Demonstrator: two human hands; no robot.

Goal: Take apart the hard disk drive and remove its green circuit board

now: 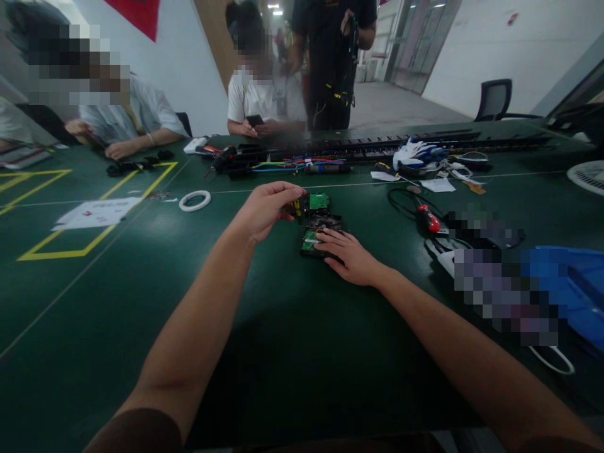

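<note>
Two green circuit boards (319, 201) are handled on a dark green tabletop (264, 358).
The nearer board (309, 238) is partly covered by the right hand (353, 257), its fingers loosely extended. Beside the farther board (321, 202), the left hand's (270, 209) fingertips are held narrowly together at a small yellow-and-black part (297, 206); whether it is gripped cannot be told.

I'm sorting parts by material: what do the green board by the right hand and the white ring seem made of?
Green board: probably fibreglass with a green coating, given its flat circuit-board look. White ring: smooth, evenly pale, so perhaps plastic or wound tape; too small to tell.
</note>
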